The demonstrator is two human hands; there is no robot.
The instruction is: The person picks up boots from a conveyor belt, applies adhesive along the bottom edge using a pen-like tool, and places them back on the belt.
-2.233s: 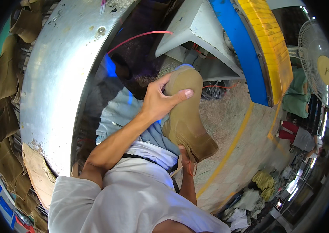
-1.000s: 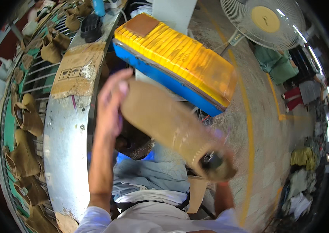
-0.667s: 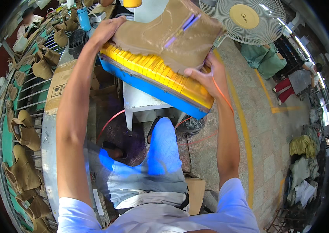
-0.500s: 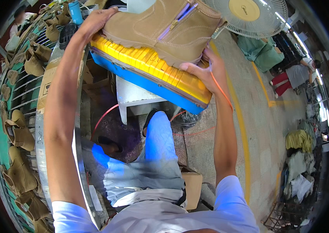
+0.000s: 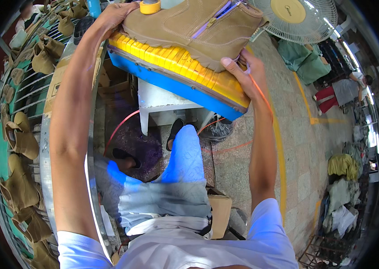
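Observation:
A tan suede ankle boot with a purple-edged zipper rests on a bed of yellow ribbed pads, set in a blue metal frame. At the toe end, my left hand is closed, its fingertips against the boot. My right hand is wrapped round the heel, thumb low near the sole. Above the front of the boot sits a rounded metal part with a yellow ring; whether it touches the leather I cannot tell. An orange cord passes by my right wrist.
On the left, a curved rack carries several tan boots. A white stand is under the blue frame. At the upper right is a white fan. Farther off, a person stands beyond yellow floor lines.
The yellow-ringed metal part has come into view above the boot's front. Boot, pads and both hands appear slightly farther right and higher. Both hands keep hold of the boot.

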